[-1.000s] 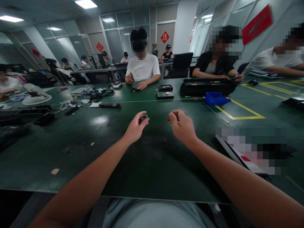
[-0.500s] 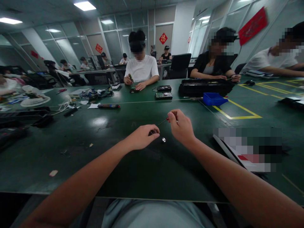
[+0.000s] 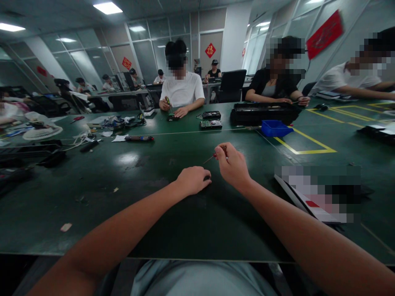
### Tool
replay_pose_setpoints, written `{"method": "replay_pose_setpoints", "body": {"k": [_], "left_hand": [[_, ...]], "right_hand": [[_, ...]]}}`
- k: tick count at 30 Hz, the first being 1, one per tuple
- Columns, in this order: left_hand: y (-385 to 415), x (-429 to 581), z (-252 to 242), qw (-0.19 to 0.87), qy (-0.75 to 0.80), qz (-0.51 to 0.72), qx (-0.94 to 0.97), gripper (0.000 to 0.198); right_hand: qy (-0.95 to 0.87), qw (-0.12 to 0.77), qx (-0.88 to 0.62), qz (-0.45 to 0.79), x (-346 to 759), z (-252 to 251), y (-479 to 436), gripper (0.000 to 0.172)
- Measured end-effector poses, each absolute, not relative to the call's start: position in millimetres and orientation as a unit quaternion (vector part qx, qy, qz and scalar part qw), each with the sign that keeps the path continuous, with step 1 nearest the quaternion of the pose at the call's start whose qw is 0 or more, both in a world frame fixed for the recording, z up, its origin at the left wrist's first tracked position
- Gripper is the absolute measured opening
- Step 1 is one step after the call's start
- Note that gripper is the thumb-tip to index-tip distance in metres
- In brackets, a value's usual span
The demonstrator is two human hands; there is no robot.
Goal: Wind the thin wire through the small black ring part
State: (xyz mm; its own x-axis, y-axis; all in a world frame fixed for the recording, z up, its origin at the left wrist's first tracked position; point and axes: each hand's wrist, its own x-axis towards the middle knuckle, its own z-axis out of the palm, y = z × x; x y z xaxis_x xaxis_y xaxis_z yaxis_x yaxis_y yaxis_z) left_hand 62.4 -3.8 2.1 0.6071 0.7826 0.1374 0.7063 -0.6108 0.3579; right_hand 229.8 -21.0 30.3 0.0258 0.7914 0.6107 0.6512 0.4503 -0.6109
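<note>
In my right hand [image 3: 232,164] is a screwdriver [image 3: 208,159], its thin shaft slanting down to the left and its reddish handle mostly covered by my fingers. My left hand [image 3: 194,180] rests low over the green table, left of and below the shaft tip. Its fingers are curled around something small and dark, largely hidden by the hand. The shaft tip sits above my left knuckles, apart from them as far as I can see.
Beyond my hands lie a green circuit board [image 3: 211,124], a blue bin [image 3: 276,128] and a long black casing [image 3: 265,114]. A dark marker-like tool [image 3: 139,138] lies left. Papers [image 3: 314,197] are at the right. A co-worker [image 3: 182,88] sits opposite, using a screwdriver.
My left hand has shifted slightly right and down, and the small shiny part beside it no longer shows. My right hand keeps the screwdriver in nearly the same place.
</note>
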Motion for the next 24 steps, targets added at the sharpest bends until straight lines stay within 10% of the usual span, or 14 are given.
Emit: {"method": "replay_pose_setpoints", "body": {"k": [13,24], "left_hand": [[27.4,-44.5,40.8,0.640,0.489,0.428,0.411,0.021],[2.7,-220.4,65.0,0.403,0.613,0.633,0.249,0.016]], "right_hand": [[-0.691,0.493,-0.523,0.077,230.7,28.1,-18.4,0.028],[-0.702,0.475,-0.525,0.081,229.0,27.5,-18.6,0.028]]}}
